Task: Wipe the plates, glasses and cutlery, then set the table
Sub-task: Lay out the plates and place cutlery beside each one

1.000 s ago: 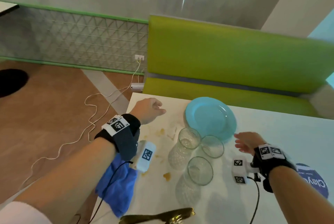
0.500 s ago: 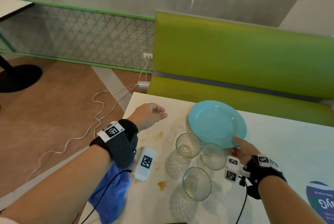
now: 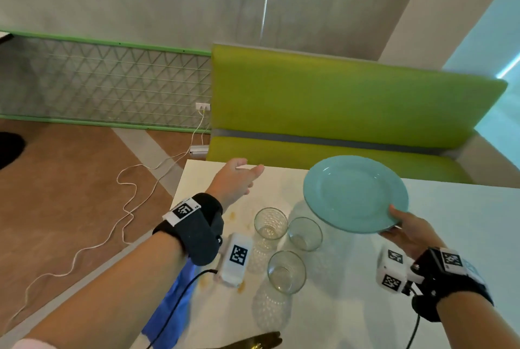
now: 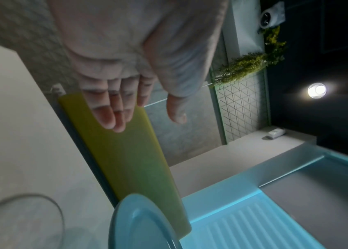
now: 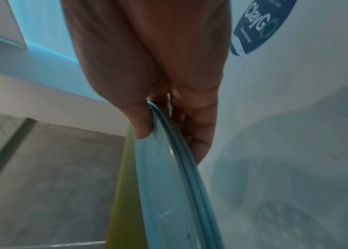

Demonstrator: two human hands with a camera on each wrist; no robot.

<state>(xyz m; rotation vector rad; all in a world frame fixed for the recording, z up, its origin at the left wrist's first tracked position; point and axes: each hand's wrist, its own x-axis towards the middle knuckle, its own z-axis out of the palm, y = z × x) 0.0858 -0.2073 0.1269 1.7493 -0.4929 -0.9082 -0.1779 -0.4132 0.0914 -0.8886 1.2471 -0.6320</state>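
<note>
**Ana:** Turquoise, that plate (image 3: 355,194), and it was up off the white table (image 3: 464,222), pinched at its near rim by the right hand (image 3: 408,232), thumb on top and fingers curled beneath. Half a second before, it lay flat behind the three glasses (image 3: 285,241) with that hand only reaching its edge.

**Ben:** And a full second before, the hand hadn't reached it at all. So the pick-up was the change. What did that mean for the job?

**Ana:** My read: wiping of the plate was about to start. It hung tilted, just beyond the glasses and to their right, clear of them.

**Ben:** The left hand (image 3: 232,180)?

**Ana:** Left of the glasses, over the table's far corner, fingers stretched out and holding nothing. Earlier they were loosely curled there; they'd since opened, pointing towards the plate.

**Ben:** The blue cloth (image 3: 174,309)?

**Ana:** Draped over the table edge, nearer than the glasses, under the left forearm, unheld. The glasses stood as before. Gold cutlery (image 3: 259,341) showed nearer than the glasses, at the frame's bottom edge.
</note>
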